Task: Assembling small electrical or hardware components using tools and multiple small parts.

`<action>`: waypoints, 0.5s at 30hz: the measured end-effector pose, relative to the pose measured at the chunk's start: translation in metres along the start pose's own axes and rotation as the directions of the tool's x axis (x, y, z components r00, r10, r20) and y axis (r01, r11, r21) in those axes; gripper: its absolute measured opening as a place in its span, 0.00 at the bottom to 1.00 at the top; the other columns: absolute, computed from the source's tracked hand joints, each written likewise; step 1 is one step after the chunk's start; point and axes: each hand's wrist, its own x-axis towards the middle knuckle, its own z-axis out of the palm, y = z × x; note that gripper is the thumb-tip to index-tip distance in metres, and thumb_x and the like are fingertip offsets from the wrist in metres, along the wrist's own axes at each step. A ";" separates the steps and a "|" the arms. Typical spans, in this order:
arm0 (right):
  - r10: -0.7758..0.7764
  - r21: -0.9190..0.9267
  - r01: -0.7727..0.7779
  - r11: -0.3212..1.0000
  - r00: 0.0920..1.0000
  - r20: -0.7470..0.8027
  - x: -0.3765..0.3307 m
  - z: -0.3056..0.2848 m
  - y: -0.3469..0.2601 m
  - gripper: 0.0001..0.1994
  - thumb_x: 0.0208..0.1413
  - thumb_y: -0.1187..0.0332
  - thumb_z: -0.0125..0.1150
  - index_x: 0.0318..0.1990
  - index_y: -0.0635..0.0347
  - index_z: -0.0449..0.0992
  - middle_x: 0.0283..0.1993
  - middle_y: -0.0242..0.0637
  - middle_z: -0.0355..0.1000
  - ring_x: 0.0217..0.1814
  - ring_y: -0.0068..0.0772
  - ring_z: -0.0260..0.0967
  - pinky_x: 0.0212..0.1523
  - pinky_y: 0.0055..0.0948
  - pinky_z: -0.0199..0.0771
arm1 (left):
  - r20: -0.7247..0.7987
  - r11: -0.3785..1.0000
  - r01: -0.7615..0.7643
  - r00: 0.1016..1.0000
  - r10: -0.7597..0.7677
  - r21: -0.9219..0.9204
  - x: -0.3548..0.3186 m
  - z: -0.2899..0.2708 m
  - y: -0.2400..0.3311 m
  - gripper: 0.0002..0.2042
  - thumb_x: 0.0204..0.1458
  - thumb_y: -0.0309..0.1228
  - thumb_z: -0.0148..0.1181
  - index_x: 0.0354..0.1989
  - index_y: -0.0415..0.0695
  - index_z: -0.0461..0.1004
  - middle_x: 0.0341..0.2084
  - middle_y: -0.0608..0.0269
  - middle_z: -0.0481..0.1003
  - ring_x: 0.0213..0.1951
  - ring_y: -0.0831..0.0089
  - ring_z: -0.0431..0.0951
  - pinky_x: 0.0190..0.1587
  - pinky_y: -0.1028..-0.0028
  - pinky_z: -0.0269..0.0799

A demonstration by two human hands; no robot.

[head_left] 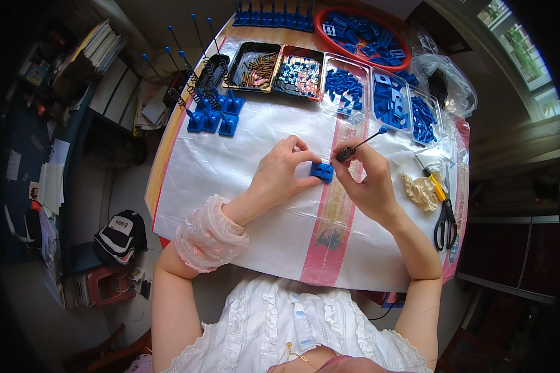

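My left hand (281, 171) pinches a small blue plastic base (321, 173) between thumb and fingers, low over the white sheet covering the table. Close on its right, my right hand (368, 180) grips a thin black rod with a coil spring (346, 153) round its lower part. A blue ball (382, 130) tips the rod, which slants up to the right. The rod's lower end is hidden by my fingers, so I cannot tell whether it touches the base. Several similar blue bases (211, 122) with upright sprung rods stand together at the far left.
Along the back sit trays of brass-coloured screws (255, 69), nuts (298, 73) and small blue parts (344, 88). Behind them are a red basin (404, 62) and a row of blue pieces (274, 20). A yellow-handled screwdriver (438, 188), crumpled wrapping (420, 191) and black-handled scissors (445, 229) lie right.
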 end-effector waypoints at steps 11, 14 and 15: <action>-0.001 0.004 0.001 1.000 1.000 0.003 0.001 -0.002 -0.001 0.11 0.56 0.82 0.67 0.46 0.66 0.76 0.37 0.42 0.78 0.38 0.36 0.81 0.41 0.33 0.80 | 0.005 1.000 0.001 1.000 -0.001 -0.003 0.000 -0.001 0.002 0.18 0.44 0.33 0.81 0.45 0.51 0.87 0.44 0.60 0.75 0.46 0.63 0.79 0.51 0.64 0.77; 0.001 0.003 -0.001 1.000 1.000 0.002 0.001 -0.002 0.000 0.11 0.56 0.82 0.67 0.46 0.66 0.76 0.37 0.42 0.78 0.38 0.36 0.81 0.41 0.33 0.80 | 0.008 1.000 0.001 1.000 -0.001 -0.008 0.000 -0.002 0.002 0.18 0.44 0.33 0.81 0.45 0.51 0.87 0.44 0.60 0.75 0.46 0.63 0.79 0.52 0.64 0.77; 0.002 0.003 -0.002 1.000 1.000 0.000 0.001 -0.001 0.000 0.11 0.56 0.82 0.67 0.46 0.66 0.76 0.37 0.42 0.78 0.38 0.36 0.81 0.41 0.33 0.79 | 0.010 1.000 0.004 1.000 -0.004 -0.012 0.000 -0.002 0.002 0.17 0.44 0.33 0.80 0.45 0.51 0.87 0.44 0.60 0.75 0.46 0.63 0.79 0.52 0.64 0.77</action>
